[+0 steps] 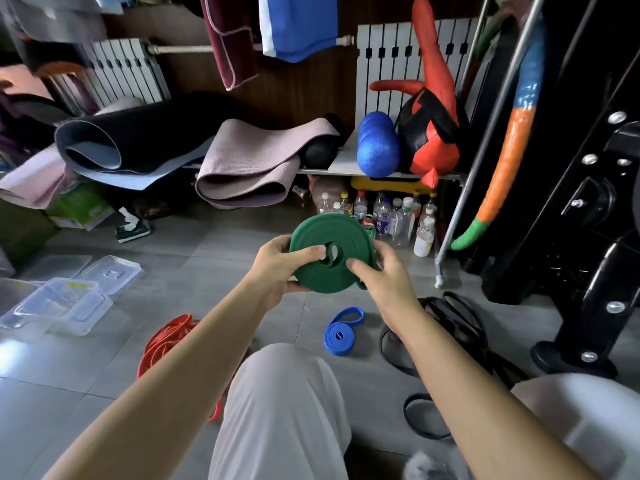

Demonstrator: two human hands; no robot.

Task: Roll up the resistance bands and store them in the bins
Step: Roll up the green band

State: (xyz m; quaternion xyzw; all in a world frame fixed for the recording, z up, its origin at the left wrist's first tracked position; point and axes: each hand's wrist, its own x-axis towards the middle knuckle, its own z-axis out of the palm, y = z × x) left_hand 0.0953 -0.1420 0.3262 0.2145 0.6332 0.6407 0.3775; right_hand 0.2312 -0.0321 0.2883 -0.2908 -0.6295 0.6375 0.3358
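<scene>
Fingers [362,269] of left hand [277,268] and right hand [391,275] curled round the rolled green band [329,237]

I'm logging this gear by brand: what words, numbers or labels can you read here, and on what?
Nothing can be read for certain.
Bottles under the shelf: labels too small and blurred.
Green carton on the floor: print blurred.
Yellow sticker on the clear bin: unreadable.
Green band, blue band: no marking shows.
</scene>
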